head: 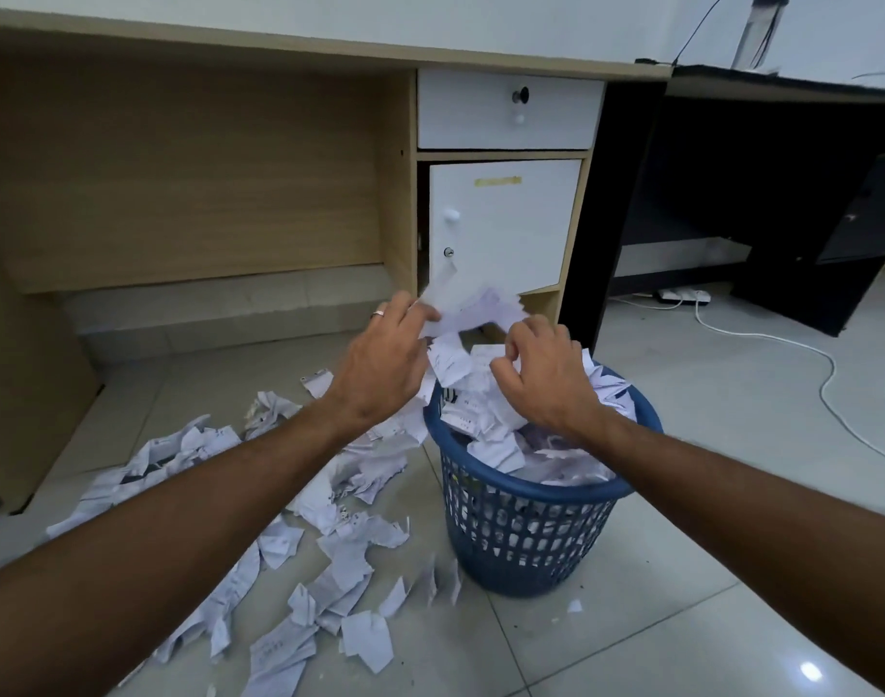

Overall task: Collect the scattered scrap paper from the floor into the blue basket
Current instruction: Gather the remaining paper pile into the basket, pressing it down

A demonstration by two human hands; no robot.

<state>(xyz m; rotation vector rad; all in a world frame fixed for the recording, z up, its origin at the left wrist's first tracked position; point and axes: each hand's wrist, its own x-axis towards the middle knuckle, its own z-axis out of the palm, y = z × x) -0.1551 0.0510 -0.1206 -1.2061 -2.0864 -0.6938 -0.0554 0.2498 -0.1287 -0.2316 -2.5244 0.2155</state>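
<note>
Both hands, left hand (380,367) and right hand (543,377), pinch a bundle of scrap paper (468,314) directly above the blue basket (525,515), presumably to drop it in; more scraps (279,545) lie below-left.

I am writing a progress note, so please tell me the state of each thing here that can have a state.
blue basket: upright, heaped with paper above the rim
scrap paper on the floor: still scattered, left of the basket
left hand: gripping paper above the basket
right hand: fingers curled on paper over the basket
drawer: shut
cabinet door: slightly ajar
</note>
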